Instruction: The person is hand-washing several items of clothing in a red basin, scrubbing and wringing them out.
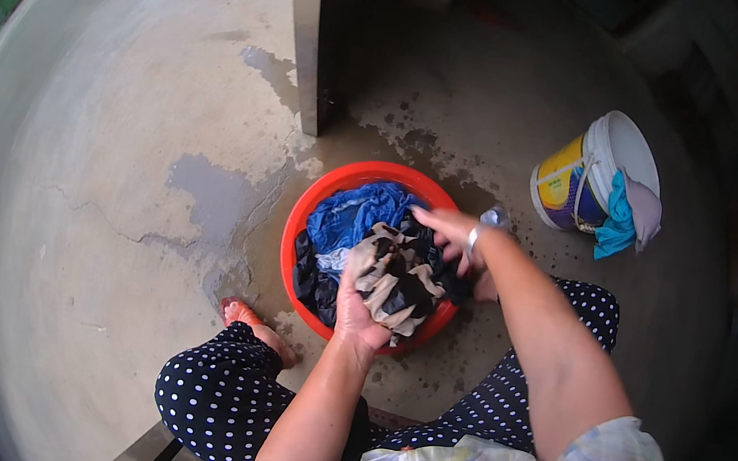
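Patterned cloth (401, 286) is clasped by the left hand (358, 313), apparently being gathered; the spread right hand (453, 230) should presumably be closed.

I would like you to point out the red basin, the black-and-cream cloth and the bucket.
Red basin (388, 173), head view: the top of its rim.
Black-and-cream cloth (399, 291), head view: its bunched folds.
Bucket (557, 178), head view: its coloured outer wall.

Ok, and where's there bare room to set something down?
The concrete floor left of the grey post, red basin and left foot has the most room, though wet in patches. The basin is crowded: clothes, left hand, right hand. Right of it is tighter, with the bucket and right knee nearby.
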`<state>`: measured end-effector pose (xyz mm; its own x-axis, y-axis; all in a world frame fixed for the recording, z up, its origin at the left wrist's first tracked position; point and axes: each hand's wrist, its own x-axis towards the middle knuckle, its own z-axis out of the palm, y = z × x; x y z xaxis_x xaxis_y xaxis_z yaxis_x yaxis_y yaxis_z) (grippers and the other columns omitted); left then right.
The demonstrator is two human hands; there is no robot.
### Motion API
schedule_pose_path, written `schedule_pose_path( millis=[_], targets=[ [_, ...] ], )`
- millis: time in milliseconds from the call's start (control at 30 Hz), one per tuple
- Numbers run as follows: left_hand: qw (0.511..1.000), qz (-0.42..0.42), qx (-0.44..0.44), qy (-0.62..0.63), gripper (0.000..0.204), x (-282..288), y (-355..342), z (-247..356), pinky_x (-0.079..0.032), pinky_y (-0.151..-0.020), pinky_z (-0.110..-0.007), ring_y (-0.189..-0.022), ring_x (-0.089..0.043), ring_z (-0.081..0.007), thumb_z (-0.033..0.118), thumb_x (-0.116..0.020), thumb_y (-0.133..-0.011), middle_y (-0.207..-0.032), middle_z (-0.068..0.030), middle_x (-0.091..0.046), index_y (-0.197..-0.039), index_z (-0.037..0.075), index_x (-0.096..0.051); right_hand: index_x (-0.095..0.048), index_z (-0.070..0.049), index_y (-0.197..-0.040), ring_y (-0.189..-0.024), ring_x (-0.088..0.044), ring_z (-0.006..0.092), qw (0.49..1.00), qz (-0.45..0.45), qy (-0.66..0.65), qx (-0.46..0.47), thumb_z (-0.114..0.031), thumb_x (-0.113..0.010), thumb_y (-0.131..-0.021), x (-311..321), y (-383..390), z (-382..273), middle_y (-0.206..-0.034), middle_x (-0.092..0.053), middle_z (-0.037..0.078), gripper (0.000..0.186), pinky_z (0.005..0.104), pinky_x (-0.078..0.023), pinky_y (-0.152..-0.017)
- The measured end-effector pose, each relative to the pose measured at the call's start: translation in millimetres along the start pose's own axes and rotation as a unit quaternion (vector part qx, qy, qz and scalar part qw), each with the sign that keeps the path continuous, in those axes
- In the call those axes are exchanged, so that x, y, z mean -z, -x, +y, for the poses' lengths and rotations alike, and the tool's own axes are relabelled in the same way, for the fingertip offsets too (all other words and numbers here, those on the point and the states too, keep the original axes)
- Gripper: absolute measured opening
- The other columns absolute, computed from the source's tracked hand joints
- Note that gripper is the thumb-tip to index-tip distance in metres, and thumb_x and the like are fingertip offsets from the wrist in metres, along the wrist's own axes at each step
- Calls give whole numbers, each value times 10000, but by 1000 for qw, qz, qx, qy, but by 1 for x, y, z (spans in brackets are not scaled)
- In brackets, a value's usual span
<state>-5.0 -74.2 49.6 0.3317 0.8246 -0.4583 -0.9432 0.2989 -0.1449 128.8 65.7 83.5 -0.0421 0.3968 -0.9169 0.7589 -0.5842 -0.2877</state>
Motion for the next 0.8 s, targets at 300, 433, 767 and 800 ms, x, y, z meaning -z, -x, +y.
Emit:
schedule_pose_path(
  millis=[300,433,767,800],
  targets=[
    [956,91,-89,-266,428,43,-15,-1,-518,-731,-408,-812,-603,-260,-117,-517,-647,-914,-110,-576,-1038,54,-487,-487,-37,-1161,-953,-582,235,920,-105,-334,176,-106,-642,-744,-49,-45,62,-1014,-603,115,451,411,-498,-786],
    [967,149,-163,-130,488,35,-19,-8,-509,-699,-401,-814,-582,-250,-158,-484,-639,-888,-93,-553,-1052,99,-445,-479,-9,-1124,-871,-601,235,923,18,-311,226,118,-448,-671,-31,-35,61,-959,-593,98,472,364,-513,-723],
    [994,47,-69,-76,322,75,-21,-1,-499,-624,-327,-768,-608,-205,365,-440,-894,-896,-78,-632,-936,96,-611,-525,-70,-601,-612,-544,340,712,193,202,644,-273,-661,-627,-158,51,52,-643,-507,129,247,393,-449,-575],
    [994,48,-64,-74,322,71,-19,-7,-499,-624,-327,-768,-608,-205,365,-440,-894,-896,-78,-632,-936,96,-611,-546,-64,-608,-604,-552,345,741,245,193,595,-284,-646,-659,-153,30,50,-640,-529,144,247,399,-452,-563]
  ],
)
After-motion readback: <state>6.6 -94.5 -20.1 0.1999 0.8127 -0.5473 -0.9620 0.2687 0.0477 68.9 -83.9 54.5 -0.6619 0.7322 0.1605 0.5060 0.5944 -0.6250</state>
